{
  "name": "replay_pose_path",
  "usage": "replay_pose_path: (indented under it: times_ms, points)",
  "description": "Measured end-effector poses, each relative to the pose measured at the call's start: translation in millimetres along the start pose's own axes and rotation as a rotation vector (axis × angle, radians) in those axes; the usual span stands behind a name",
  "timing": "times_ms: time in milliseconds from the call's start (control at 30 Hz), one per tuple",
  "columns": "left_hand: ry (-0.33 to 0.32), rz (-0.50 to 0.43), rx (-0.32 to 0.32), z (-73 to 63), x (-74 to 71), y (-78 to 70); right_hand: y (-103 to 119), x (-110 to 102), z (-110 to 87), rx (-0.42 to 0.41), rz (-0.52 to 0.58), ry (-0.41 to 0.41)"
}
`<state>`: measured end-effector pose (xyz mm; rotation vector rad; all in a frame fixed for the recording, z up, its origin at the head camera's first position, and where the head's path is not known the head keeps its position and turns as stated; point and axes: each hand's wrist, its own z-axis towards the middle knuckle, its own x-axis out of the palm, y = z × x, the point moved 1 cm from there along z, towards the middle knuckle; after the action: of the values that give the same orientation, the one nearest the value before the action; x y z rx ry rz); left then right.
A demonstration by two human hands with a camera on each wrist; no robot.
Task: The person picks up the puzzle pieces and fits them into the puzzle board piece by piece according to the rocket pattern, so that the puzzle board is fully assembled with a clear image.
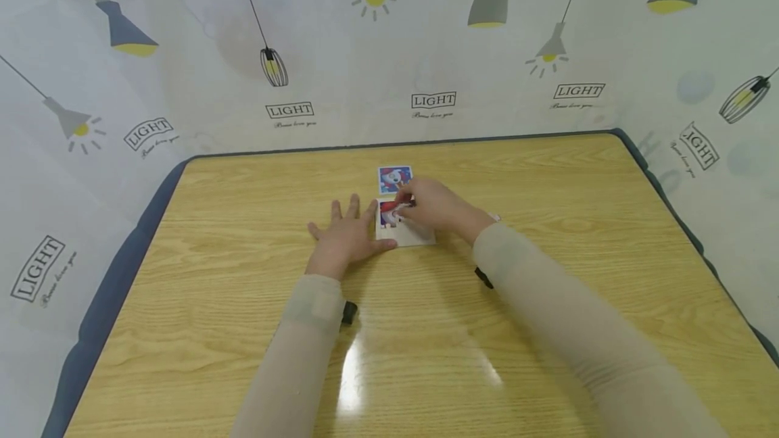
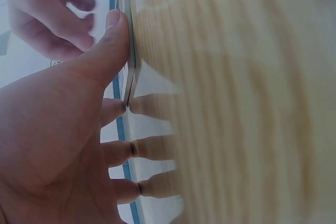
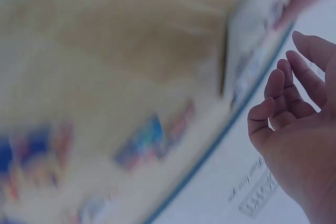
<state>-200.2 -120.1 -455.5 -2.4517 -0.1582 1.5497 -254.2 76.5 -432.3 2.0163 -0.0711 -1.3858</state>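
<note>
While lying flat on the table [image 1: 213, 255], found just right of the left hand [image 1: 343, 240] and beneath the right hand [image 1: 435, 205]: puzzle board [image 1: 415, 236]. Set nearly square to the viewer, with near edge running left to right; cannot tell the long axis, being partly covered on the far right. Filled at the far left with red and blue picture pieces [image 1: 387, 215], bare along the near side. Laid just beyond the far edge: picture card [image 1: 392, 178]. Scattered to the right, blurred in the right wrist view: loose pieces [image 3: 144, 142].

On the left, spread wide, with thumb laid across the board's near edge and forefinger tip at its far left corner. On the right, bent at the fingers, with thumb and forefinger brought close together over the picture; cannot tell whether pinching anything.
</note>
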Motion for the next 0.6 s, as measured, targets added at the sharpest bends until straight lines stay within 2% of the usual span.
replay_pose_path:
  times_ms: [133, 333, 500, 600]
  points:
    - [0.004, -0.003, -0.005, -0.7, -1.3, -1.1, -11.8, -27.6, -4.0, -0.001, -0.01, -0.045]
    - [-0.003, -0.007, -0.005, -2.0, -0.9, -1.5, -29.7, -60.6, -20.6, -0.009, -0.008, -0.096]
    - [-0.003, -0.014, -0.002, -1.6, 0.3, -0.4, -50.2, -69.6, -32.0, 0.017, -0.005, -0.118]
    - [-0.005, -0.017, 0.0, -1.9, 0.4, -0.4, -62.2, -68.7, -40.0, 0.024, -0.007, -0.095]
